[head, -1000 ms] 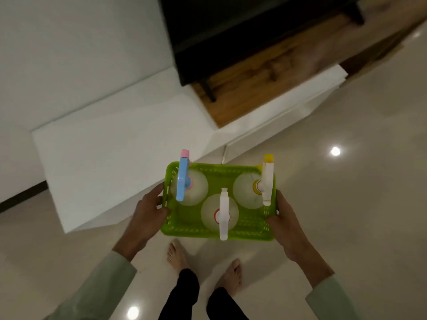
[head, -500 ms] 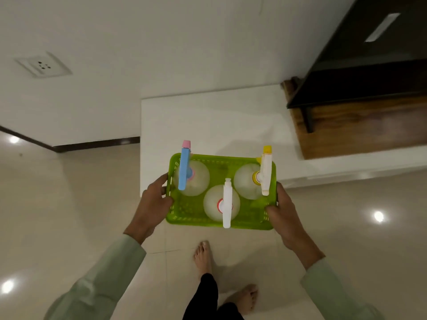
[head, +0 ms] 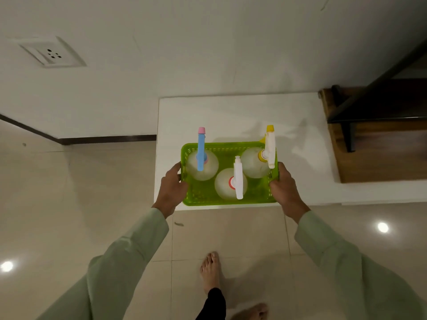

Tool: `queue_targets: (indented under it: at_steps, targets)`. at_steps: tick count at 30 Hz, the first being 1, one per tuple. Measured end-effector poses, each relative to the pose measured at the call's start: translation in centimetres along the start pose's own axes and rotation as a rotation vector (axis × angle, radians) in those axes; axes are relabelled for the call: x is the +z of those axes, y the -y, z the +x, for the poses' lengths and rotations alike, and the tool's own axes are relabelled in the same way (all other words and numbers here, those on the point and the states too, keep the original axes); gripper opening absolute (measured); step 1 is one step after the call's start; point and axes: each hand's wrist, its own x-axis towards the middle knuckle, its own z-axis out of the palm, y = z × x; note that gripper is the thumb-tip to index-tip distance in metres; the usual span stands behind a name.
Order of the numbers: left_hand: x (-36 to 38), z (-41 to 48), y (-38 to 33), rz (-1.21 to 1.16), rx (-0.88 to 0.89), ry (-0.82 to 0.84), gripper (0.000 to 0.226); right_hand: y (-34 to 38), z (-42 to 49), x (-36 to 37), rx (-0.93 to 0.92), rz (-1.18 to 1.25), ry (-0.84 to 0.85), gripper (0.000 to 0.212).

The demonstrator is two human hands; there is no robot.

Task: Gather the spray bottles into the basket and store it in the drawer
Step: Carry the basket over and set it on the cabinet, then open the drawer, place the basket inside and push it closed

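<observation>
I carry a green plastic basket (head: 203, 200) in front of me, over the near edge of a white cabinet top. My left hand (head: 172, 189) grips its left wall and my right hand (head: 283, 189) grips its right wall. Three clear spray bottles stand upright inside: one with a blue and pink sprayer (head: 200, 150) at the left, one with a white and red sprayer (head: 238, 179) in the middle front, one with a white and yellow sprayer (head: 269, 146) at the right. No drawer shows.
The white cabinet top (head: 231, 116) stands against a white wall with a socket (head: 52, 54). A wooden surface (head: 379, 153) with a dark metal frame lies to the right. My bare feet (head: 211, 271) are on beige tiled floor.
My view has turned left and closer to the white cabinet; the basket now hangs over its front edge. Both hands keep the same grip and the bottles have not shifted.
</observation>
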Motion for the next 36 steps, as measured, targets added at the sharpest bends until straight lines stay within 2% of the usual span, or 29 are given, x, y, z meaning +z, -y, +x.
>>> queue_targets:
  at_steps: [11,18,21,24,26,31,36]
  targets:
    - [1.9,3.3,-0.1,-0.012,-0.004,0.002,0.07,0.1,3.3,-0.7,-0.008,-0.071,-0.001,0.045]
    - [2.9,1.7,0.9,-0.031,0.062,-0.058,0.063,-1.0,1.9,-0.9,0.036,0.114,0.025,0.056]
    - [3.6,-0.9,2.2,-0.106,0.07,-0.161,0.059,-3.1,-0.6,-1.0,-0.037,0.23,-0.088,0.056]
    - [4.7,-4.5,4.3,-0.165,0.12,-0.268,0.056,-6.5,-4.1,-0.4,-0.113,0.342,-0.249,0.042]
    - [5.7,-6.7,5.6,-0.164,0.137,-0.304,0.052,-8.6,-6.1,0.5,-0.119,0.365,-0.273,0.035]
    - [8.7,-9.9,9.4,-0.185,0.049,-0.239,0.04,-13.5,-8.5,2.5,0.044,0.398,-0.091,0.028]
    - [11.6,-7.9,12.9,-0.572,-0.299,-0.15,0.038,-16.8,-6.6,4.4,0.351,0.579,0.105,0.029]
